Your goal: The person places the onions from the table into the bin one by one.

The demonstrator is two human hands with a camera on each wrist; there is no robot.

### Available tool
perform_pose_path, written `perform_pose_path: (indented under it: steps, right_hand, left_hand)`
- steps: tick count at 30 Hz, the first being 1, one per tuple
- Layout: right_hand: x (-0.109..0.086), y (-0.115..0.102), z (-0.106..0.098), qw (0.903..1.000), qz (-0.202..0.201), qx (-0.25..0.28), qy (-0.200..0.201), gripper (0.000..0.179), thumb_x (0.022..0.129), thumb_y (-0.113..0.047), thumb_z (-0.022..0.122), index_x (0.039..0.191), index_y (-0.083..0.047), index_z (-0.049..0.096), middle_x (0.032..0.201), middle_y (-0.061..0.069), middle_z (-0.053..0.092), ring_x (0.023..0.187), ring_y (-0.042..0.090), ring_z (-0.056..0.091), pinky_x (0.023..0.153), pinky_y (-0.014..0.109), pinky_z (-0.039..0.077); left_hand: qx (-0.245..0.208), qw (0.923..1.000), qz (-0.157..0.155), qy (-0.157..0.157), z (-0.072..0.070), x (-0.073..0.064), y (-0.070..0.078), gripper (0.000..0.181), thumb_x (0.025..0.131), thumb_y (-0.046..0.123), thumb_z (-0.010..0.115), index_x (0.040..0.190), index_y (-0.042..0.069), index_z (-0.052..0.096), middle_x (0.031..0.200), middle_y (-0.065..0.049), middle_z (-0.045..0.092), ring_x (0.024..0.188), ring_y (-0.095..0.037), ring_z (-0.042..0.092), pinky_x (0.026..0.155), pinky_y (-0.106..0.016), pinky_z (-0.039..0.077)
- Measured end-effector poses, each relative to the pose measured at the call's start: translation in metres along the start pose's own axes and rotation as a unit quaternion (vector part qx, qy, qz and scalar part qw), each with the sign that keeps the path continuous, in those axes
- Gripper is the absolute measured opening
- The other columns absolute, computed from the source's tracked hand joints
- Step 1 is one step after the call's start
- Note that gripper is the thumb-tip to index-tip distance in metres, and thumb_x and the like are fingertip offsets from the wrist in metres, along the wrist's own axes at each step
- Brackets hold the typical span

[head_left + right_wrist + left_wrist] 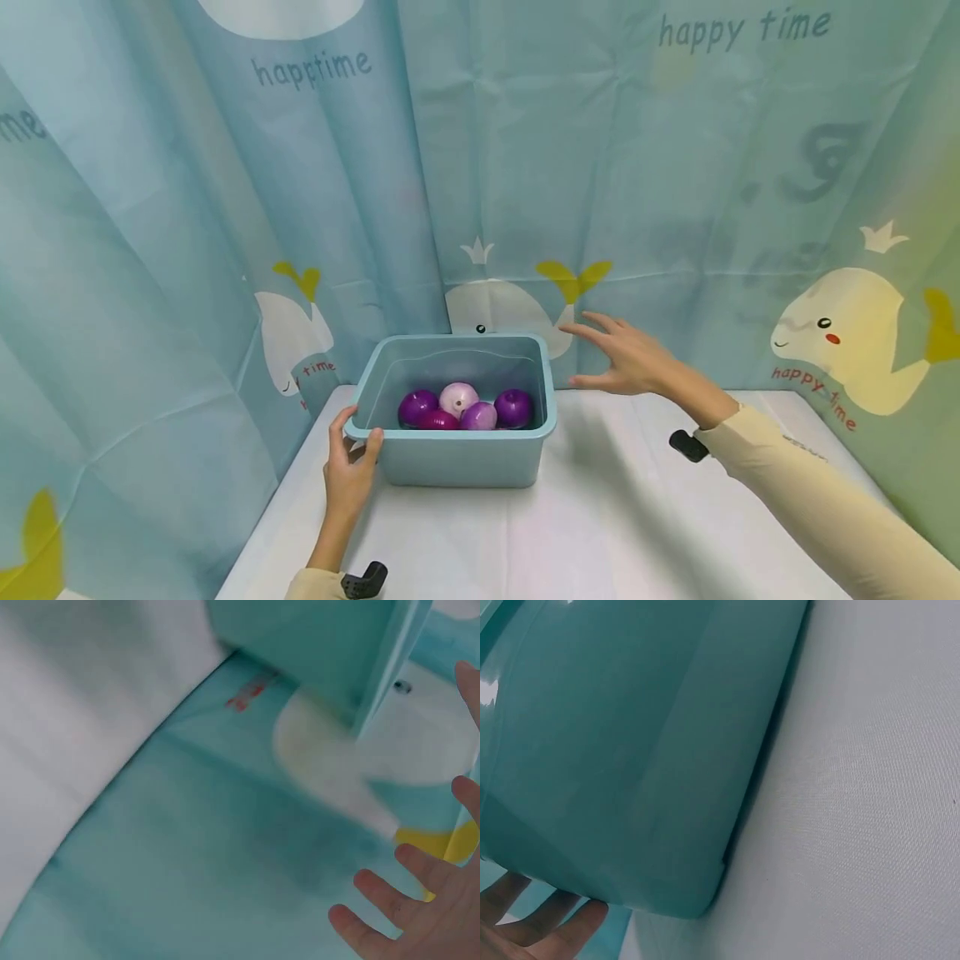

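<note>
A light blue plastic storage bin (462, 458) stands on the white table, with several purple and pale pink onions (513, 408) lying in it. My left hand (351, 471) grips the bin at its near left corner, thumb at the front rim and fingers along the left side. In the left wrist view, the fingertips (585, 922) touch the end of the bin wall. Off to the right of the bin, my right hand (626, 354) is raised in the air, fingers spread and holding nothing. The right wrist view shows those spread fingers (379, 896) apart from the bin.
The white tabletop (600, 517) extends in front of the bin and to its right. Behind and at both sides hangs a blue-green curtain (517, 167) with whale prints. A dark strap device sits at each wrist.
</note>
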State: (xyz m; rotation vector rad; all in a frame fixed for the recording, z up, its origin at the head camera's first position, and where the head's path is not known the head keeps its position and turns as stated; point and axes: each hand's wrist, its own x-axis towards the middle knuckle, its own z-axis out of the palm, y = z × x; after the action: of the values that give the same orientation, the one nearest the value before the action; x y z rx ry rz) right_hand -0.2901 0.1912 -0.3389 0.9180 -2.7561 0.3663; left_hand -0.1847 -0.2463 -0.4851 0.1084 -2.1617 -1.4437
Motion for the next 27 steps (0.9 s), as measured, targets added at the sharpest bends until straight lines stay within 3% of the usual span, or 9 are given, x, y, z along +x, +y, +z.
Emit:
perform_pose_path:
  steps: [7,17,19,22,24,27]
  right_hand:
    - [-0.042,0.032,-0.004,0.9984,0.05,-0.019,0.017,0.086,0.087,-0.066,0.07,0.157,-0.026,0.041,0.162,0.023,0.031,0.135,0.056,0.042,0.085,0.072,0.046]
    - [-0.092,0.064,-0.004,0.9933,0.106,-0.025,0.037,0.093,0.087,-0.062,0.073,0.161,-0.024,0.032,0.162,0.032,0.021,0.141,0.061,0.025,0.103,0.078,0.023]
    - [-0.097,0.068,-0.003,0.9925,0.111,-0.031,0.041,0.094,0.086,-0.063,0.073,0.162,-0.025,0.031,0.162,0.032,0.021,0.141,0.062,0.024,0.104,0.078,0.02]
    - [-0.103,0.072,-0.003,0.9916,0.116,-0.038,0.043,0.095,0.087,-0.064,0.072,0.162,-0.025,0.03,0.162,0.032,0.021,0.14,0.063,0.024,0.104,0.078,0.018]
    - [-0.105,0.073,-0.002,0.9913,0.117,-0.041,0.044,0.095,0.086,-0.064,0.071,0.162,-0.026,0.029,0.162,0.031,0.022,0.14,0.063,0.024,0.104,0.079,0.017]
    - [-0.107,0.075,0.0,0.9911,0.121,-0.038,0.04,0.096,0.086,-0.065,0.071,0.163,-0.026,0.029,0.163,0.031,0.02,0.141,0.063,0.023,0.105,0.08,0.015]
  left_hand:
    - [0.0,1.0,-0.002,-0.005,-0.004,-0.005,0.0,0.059,0.102,0.027,0.065,0.154,0.026,0.036,0.15,-0.027,0.048,0.12,-0.047,0.063,0.078,-0.017,0.049]
    - [0.001,0.9998,-0.005,-0.017,-0.015,-0.01,0.003,0.059,0.104,0.024,0.062,0.155,0.023,0.033,0.152,-0.029,0.045,0.123,-0.048,0.06,0.08,-0.016,0.049]
    - [0.007,0.9995,-0.01,-0.029,-0.018,-0.009,0.005,0.059,0.105,0.025,0.061,0.156,0.024,0.031,0.153,-0.028,0.044,0.126,-0.047,0.058,0.086,-0.024,0.052]
    - [0.025,0.9982,-0.014,-0.053,-0.023,-0.007,0.01,0.061,0.105,0.03,0.06,0.157,0.024,0.028,0.155,-0.028,0.042,0.129,-0.048,0.055,0.095,-0.046,0.054]
    - [0.044,0.9971,-0.007,-0.062,-0.029,-0.004,0.015,0.064,0.104,0.032,0.062,0.157,0.023,0.028,0.154,-0.028,0.042,0.131,-0.05,0.052,0.1,-0.06,0.048]
    - [0.088,0.9939,0.02,-0.064,-0.037,0.002,0.027,0.068,0.1,0.034,0.066,0.158,0.023,0.031,0.155,-0.025,0.042,0.135,-0.049,0.048,0.103,-0.069,0.04]
